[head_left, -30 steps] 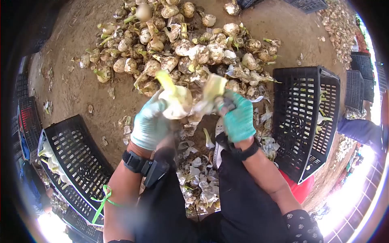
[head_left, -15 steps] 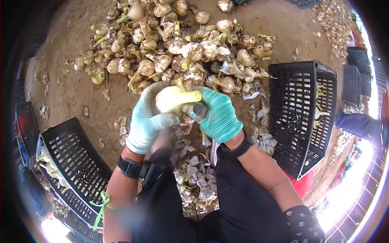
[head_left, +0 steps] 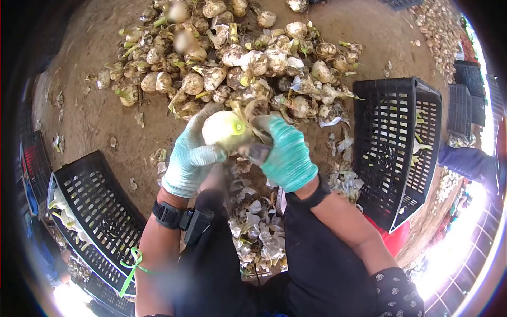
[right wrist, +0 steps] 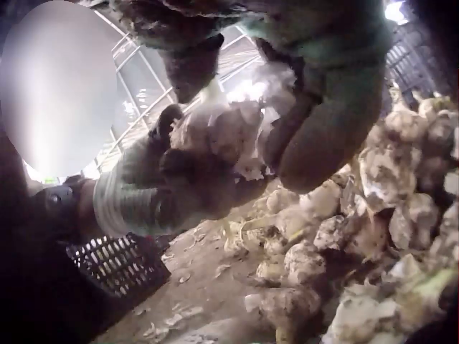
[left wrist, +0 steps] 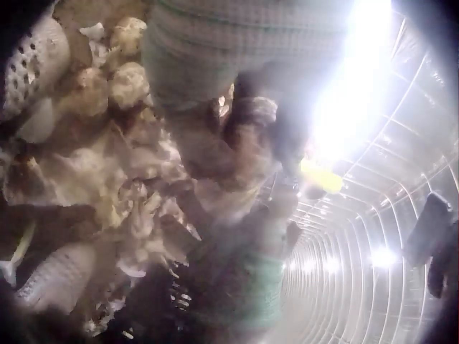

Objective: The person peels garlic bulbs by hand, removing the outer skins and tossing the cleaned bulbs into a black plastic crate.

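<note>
In the head view my left hand (head_left: 185, 158), in a pale green knit glove, grips a peeled white garlic bulb (head_left: 219, 129). Its cut green stem end faces up toward the camera. My right hand (head_left: 289, 156), gloved in the same green, is at the bulb's right side and pinches loose brown outer skin (head_left: 249, 117). A dark grey covering (head_left: 259, 152) shows at its thumb. From the right wrist, the garlic bulb (right wrist: 219, 132) appears between both gloves, its clove ridges visible. The left wrist view is blurred, and fingers hide most of the bulb there.
A heap of soiled garlic bulbs (head_left: 232, 58) lies on the dirt floor ahead. Black plastic crates stand at left (head_left: 97, 195) and right (head_left: 383, 153), with white bulbs in the left one. Peeled skins (head_left: 259, 227) litter the ground between the legs.
The hands came together, and papery skin pulled off to the right a second ago is no longer in the right hand. The bulb's stem has turned from pointing right to facing the camera.
</note>
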Action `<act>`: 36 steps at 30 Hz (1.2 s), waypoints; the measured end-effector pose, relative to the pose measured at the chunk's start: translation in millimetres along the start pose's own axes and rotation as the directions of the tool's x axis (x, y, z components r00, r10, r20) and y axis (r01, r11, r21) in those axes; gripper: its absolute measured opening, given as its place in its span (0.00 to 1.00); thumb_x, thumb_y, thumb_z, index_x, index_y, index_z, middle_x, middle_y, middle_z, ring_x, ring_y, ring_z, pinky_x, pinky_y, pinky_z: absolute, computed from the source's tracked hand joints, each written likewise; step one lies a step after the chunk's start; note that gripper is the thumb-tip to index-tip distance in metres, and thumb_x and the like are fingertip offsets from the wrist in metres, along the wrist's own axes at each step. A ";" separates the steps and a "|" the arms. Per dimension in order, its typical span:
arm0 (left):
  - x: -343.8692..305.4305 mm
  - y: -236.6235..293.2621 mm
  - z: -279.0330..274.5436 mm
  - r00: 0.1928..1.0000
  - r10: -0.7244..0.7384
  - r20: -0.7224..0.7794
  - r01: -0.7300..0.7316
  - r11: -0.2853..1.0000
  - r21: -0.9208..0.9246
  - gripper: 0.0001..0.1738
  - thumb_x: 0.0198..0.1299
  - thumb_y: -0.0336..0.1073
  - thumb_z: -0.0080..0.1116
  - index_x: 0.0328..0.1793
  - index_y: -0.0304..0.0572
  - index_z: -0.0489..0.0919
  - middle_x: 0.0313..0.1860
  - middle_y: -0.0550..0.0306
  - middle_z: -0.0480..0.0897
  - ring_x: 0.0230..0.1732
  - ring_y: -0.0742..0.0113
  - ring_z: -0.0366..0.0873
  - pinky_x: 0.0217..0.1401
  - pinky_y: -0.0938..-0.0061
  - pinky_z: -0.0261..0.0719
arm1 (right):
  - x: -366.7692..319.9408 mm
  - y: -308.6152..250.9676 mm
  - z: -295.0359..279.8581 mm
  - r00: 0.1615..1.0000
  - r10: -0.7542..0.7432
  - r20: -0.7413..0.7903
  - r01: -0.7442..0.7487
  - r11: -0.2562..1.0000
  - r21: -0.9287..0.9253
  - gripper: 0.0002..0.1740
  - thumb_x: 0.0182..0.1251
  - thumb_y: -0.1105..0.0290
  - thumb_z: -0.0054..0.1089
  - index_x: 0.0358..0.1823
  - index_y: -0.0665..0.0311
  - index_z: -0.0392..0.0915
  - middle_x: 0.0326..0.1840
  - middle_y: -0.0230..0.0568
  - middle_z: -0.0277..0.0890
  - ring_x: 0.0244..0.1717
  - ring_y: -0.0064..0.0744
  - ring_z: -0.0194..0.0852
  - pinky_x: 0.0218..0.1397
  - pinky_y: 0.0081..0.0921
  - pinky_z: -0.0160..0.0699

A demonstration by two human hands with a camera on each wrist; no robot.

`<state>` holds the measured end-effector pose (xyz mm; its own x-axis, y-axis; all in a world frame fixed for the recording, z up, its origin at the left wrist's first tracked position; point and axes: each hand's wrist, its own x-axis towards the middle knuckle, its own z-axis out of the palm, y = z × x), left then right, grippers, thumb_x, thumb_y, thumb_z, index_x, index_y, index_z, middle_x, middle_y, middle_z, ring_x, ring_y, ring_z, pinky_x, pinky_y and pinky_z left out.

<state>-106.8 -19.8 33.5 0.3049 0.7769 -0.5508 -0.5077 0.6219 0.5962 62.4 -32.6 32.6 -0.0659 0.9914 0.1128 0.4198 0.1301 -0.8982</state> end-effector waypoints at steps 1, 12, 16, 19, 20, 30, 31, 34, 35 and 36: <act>1.0 -2.0 0.7 1.000 0.023 0.006 -0.023 0.998 0.061 0.48 0.27 0.26 0.67 0.61 0.33 0.57 0.51 0.49 0.70 0.51 0.59 0.69 0.53 0.70 0.70 | -1.8 1.0 0.2 0.996 0.061 0.061 -0.058 0.997 -0.044 0.16 0.49 0.76 0.58 0.42 0.71 0.71 0.30 0.46 0.74 0.32 0.36 0.75 0.31 0.27 0.73; -2.4 -7.0 -12.2 0.978 -0.186 0.095 0.189 0.982 -0.024 0.48 0.28 0.34 0.65 0.61 0.31 0.57 0.51 0.46 0.71 0.51 0.55 0.71 0.54 0.68 0.70 | -8.5 31.1 -4.8 0.948 0.301 0.106 -0.284 0.947 -0.152 0.15 0.49 0.79 0.54 0.42 0.70 0.72 0.37 0.53 0.74 0.36 0.46 0.75 0.39 0.29 0.73; -2.0 1.1 -11.0 0.970 -0.206 0.130 0.202 0.978 0.050 0.48 0.30 0.34 0.66 0.62 0.31 0.56 0.53 0.46 0.69 0.54 0.57 0.69 0.57 0.68 0.68 | -4.5 25.2 -9.3 0.976 0.114 0.186 -0.164 0.946 0.280 0.15 0.47 0.79 0.57 0.40 0.71 0.72 0.35 0.51 0.74 0.33 0.40 0.75 0.37 0.26 0.73; 3.6 -1.9 -12.9 0.969 -0.123 0.215 0.069 0.968 0.242 0.43 0.33 0.38 0.67 0.59 0.31 0.62 0.53 0.48 0.69 0.53 0.62 0.68 0.57 0.71 0.66 | -3.9 15.7 -10.0 0.921 0.229 0.317 -0.348 0.849 0.398 0.14 0.47 0.78 0.58 0.37 0.71 0.72 0.31 0.50 0.74 0.29 0.35 0.74 0.34 0.24 0.73; 3.2 -3.7 -11.1 0.969 -0.124 0.214 0.070 0.968 0.242 0.43 0.33 0.38 0.67 0.59 0.31 0.62 0.53 0.48 0.69 0.53 0.62 0.68 0.57 0.71 0.66 | -3.3 11.7 -10.2 0.862 0.338 0.377 -0.477 0.793 0.378 0.13 0.47 0.77 0.59 0.36 0.71 0.72 0.29 0.49 0.73 0.26 0.32 0.74 0.31 0.23 0.72; 4.1 -8.9 -3.7 0.998 0.044 -0.051 -0.044 0.999 0.016 0.22 0.55 0.38 0.51 0.52 0.28 0.67 0.43 0.47 0.75 0.42 0.61 0.75 0.46 0.71 0.75 | -13.7 37.9 -4.0 0.870 0.483 0.097 -0.468 0.871 -0.148 0.07 0.51 0.78 0.53 0.33 0.72 0.73 0.29 0.50 0.75 0.27 0.37 0.75 0.30 0.26 0.71; -0.7 -7.2 -1.9 0.998 0.037 -0.041 -0.036 0.999 0.035 0.21 0.53 0.35 0.52 0.50 0.27 0.69 0.42 0.48 0.76 0.42 0.63 0.75 0.45 0.73 0.74 | -22.7 53.0 -0.4 0.870 0.463 0.169 -0.462 0.886 -0.049 0.09 0.51 0.76 0.55 0.34 0.72 0.73 0.28 0.51 0.75 0.28 0.36 0.75 0.31 0.25 0.71; 3.8 -10.8 -9.6 1.000 0.009 -0.010 -0.009 1.000 0.010 0.24 0.50 0.35 0.53 0.51 0.26 0.68 0.43 0.47 0.76 0.43 0.61 0.75 0.46 0.71 0.74 | -19.8 40.1 4.2 0.919 0.347 0.185 -0.380 0.905 0.189 0.12 0.50 0.73 0.58 0.36 0.71 0.74 0.27 0.51 0.74 0.29 0.34 0.75 0.32 0.25 0.70; 3.1 -11.0 -12.5 1.000 0.006 -0.011 -0.005 1.000 0.012 0.24 0.50 0.35 0.53 0.51 0.26 0.68 0.43 0.47 0.76 0.43 0.61 0.75 0.46 0.71 0.74 | -15.4 28.9 3.5 0.957 0.262 0.123 -0.288 0.903 0.318 0.14 0.49 0.71 0.59 0.36 0.71 0.74 0.26 0.52 0.73 0.29 0.34 0.74 0.33 0.25 0.70; 2.2 -10.4 -15.4 0.998 -0.003 0.062 0.004 1.000 -0.019 0.25 0.49 0.36 0.54 0.51 0.26 0.68 0.43 0.47 0.75 0.43 0.61 0.75 0.47 0.71 0.74 | -13.6 27.5 2.7 0.956 0.266 0.120 -0.291 0.902 0.320 0.14 0.49 0.71 0.59 0.36 0.71 0.74 0.26 0.52 0.73 0.29 0.34 0.74 0.33 0.25 0.70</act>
<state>-113.3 -26.1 17.1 0.3557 0.7797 -0.5153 -0.5216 0.6231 0.5827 72.4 -42.6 5.2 -0.0597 0.9814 -0.1825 0.1084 -0.1753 -0.9785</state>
